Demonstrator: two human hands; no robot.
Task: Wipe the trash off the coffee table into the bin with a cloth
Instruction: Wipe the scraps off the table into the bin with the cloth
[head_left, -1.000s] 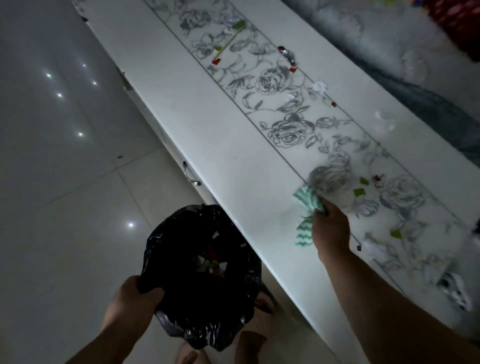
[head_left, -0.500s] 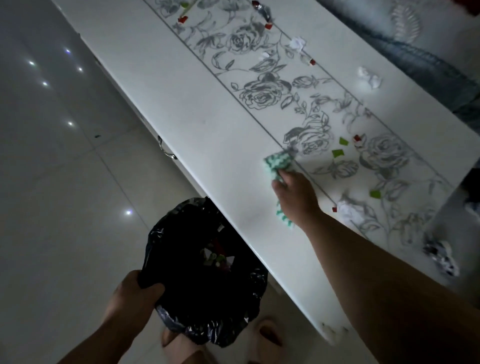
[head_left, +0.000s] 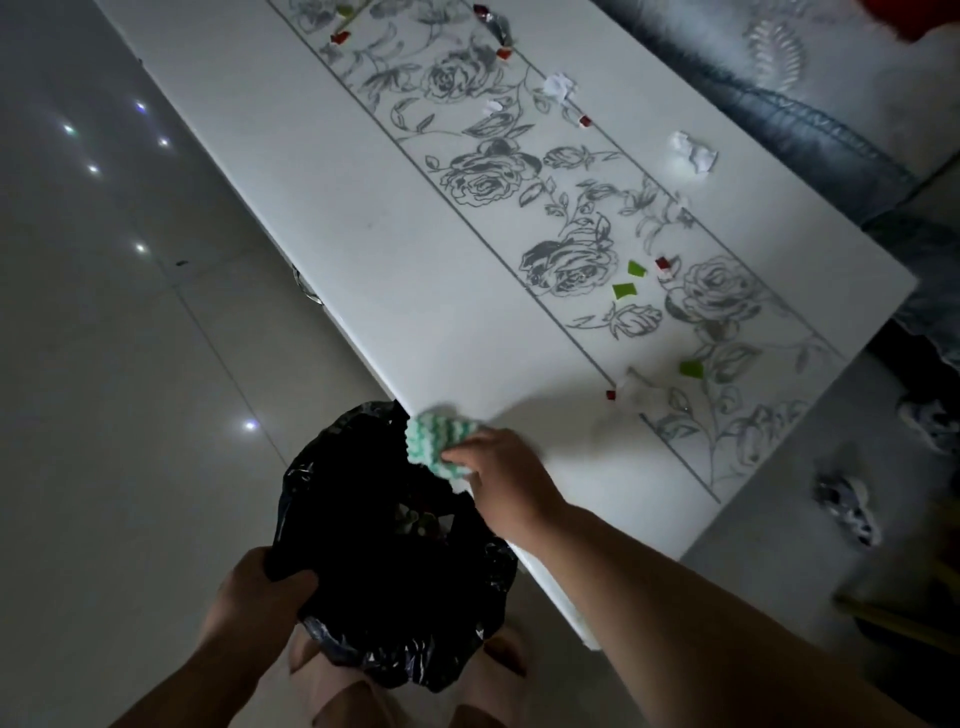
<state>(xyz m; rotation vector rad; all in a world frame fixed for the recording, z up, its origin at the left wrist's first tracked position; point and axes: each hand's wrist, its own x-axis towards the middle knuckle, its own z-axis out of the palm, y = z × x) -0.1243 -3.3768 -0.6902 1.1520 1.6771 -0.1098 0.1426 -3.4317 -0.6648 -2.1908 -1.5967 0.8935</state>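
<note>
Now that the right hand, clutching the green-striped cloth, has reached the white floral coffee table's edge, this sweep should drop into the black-bagged bin the left hand grips just below.

Your view is dim: pinpoint glare dots the glossy floor at nine o'clock, the bench is the palest surface, the cloth smears with motion blur, and straight edges bow.

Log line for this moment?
right hand: holds cloth at table edge by bin | left hand: grips bin rim | scraps left on table
</note>
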